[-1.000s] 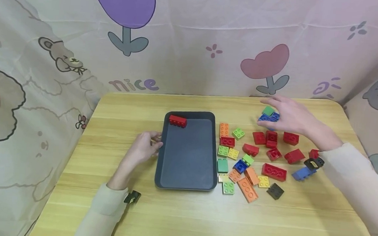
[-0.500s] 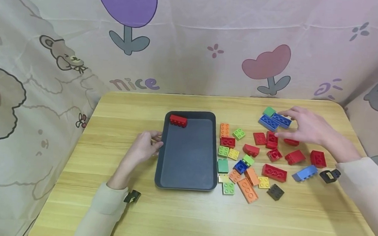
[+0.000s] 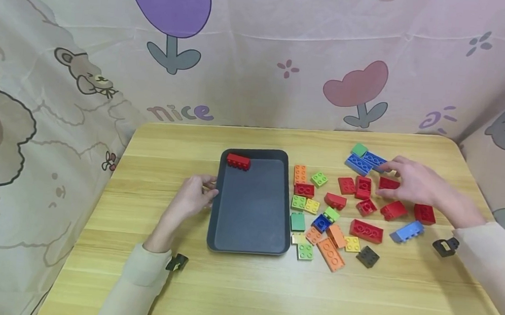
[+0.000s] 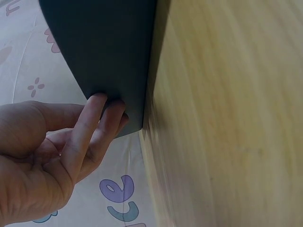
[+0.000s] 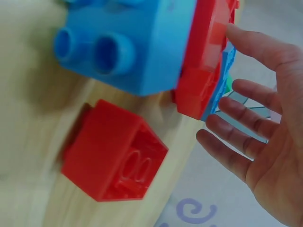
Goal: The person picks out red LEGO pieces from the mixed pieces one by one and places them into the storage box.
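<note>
My left hand is at the left side of a dark grey tray. In the left wrist view its fingertips touch the tray's outer wall. Inside the tray's far left corner lies a red building brick. My right hand is over the right part of the scattered bricks, thumb and fingers apart around a red brick that it partly covers. The right wrist view shows its fingers extended, and a light blue brick and a red brick nearer the camera.
Two long blue bricks and a green one lie at the back. Several red, orange, yellow and green bricks spread right of the tray, with a black brick at the front. A patterned curtain hangs behind the table.
My right hand has moved right and toward me, from the blue and green bricks at the back to the red brick. The left hand stays at the tray.
</note>
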{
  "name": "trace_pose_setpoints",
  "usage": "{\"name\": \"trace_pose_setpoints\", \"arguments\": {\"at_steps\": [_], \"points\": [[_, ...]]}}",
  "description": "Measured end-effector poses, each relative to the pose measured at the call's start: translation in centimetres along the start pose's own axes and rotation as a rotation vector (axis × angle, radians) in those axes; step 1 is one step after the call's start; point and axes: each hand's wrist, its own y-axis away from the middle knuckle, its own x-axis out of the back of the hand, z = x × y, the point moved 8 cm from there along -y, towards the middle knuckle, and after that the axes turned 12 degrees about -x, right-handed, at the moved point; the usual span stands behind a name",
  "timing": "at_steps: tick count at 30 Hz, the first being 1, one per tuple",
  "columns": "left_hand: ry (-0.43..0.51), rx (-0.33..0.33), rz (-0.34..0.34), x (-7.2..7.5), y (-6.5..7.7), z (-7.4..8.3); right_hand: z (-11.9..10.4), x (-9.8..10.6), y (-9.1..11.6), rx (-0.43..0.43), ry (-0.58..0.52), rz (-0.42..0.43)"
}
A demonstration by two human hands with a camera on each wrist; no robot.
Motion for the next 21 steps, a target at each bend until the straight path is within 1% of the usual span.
{"name": "trace_pose_setpoints", "arguments": {"at_steps": [6, 16, 21], "points": [[0.009, 0.006, -0.001, -0.02, 0.00, -0.12, 0.27, -0.76, -0.01, -0.006, -0.003, -0.014], [0.009, 0.005, 0.002, -0.06, 0.08, -0.12, 0.13, -0.99, 0.01, -0.005, -0.012, -0.037], [0.001, 0.002, 0.003, -0.01, 0.04, -0.09, 0.18, -1.09, -0.01, 0.009, -0.011, -0.037]]}}
